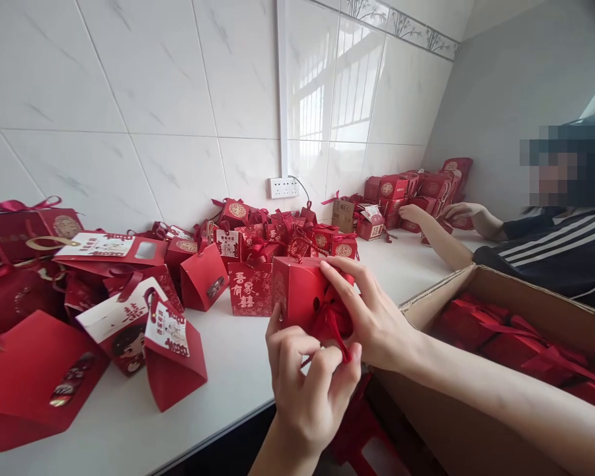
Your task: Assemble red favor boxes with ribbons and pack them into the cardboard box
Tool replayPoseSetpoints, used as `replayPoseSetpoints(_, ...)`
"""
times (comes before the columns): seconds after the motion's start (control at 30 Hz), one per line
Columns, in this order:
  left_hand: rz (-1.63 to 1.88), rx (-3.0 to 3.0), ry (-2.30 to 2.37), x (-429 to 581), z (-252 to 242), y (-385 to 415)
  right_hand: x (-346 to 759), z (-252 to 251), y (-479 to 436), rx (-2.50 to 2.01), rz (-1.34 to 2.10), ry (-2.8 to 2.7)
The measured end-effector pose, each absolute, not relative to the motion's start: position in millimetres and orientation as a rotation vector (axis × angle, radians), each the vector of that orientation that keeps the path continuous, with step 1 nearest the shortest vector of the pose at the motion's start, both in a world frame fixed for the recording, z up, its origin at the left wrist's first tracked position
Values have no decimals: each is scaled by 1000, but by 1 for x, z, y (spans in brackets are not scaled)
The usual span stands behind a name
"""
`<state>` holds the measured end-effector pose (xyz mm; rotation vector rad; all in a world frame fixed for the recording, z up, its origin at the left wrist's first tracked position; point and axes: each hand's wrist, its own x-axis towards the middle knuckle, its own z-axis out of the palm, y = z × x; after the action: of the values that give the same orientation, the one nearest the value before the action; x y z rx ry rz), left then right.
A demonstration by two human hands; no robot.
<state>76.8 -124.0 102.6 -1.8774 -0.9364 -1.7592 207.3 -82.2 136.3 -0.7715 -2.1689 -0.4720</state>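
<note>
A red gift box point(295, 285) is held up in front of me, over the table's front edge. My right hand point(377, 317) grips its right side, with fingers laid along the top edge. A dark red ribbon point(331, 318) hangs from the box's near face, which has a small dark hole in it. My left hand point(307, 377) is closed below the box, pinching the ribbon's lower end between thumb and fingers. Its index finger touches the box's left side. Just behind stands a patterned red box point(251, 289) with white lettering.
Red gift boxes point(30, 377) crowd the white table point(233, 357) on the left and along the tiled wall. At right, an open carton point(480, 277) holds more red boxes. Beyond it, a co-worker's hands point(419, 218) are beside stacked boxes. A power strip point(283, 188) hangs on the wall.
</note>
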Motion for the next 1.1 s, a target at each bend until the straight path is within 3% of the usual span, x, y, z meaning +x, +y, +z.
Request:
replayPoseSetpoints(0.47, -1790, -1919, -854, 72, 103, -128, 209, 134, -80, -726, -469, -2141)
replayPoseSetpoints(0.57, -1974, -1889, -842, 60, 94, -118, 217, 134, -70, -730, -475, -2120)
replayPoseSetpoints(0.7, -2232, -1888, -1389, 43, 68, -80, 241, 141, -60, -773, -277, -2076)
replayPoseSetpoints(0.8, -1843, -2325, -1728, 49, 43, -47, 265, 144, -65, -852, 219, -1949)
replayPoseSetpoints(0.93, -1336, -2834, -1559, 89, 17, -18, 297, 134, -83, -915, 1117, -1384)
replayPoseSetpoints(1.1, -604, -3155, -1423, 130, 3, -6, 330, 121, -108, -736, 1463, -805)
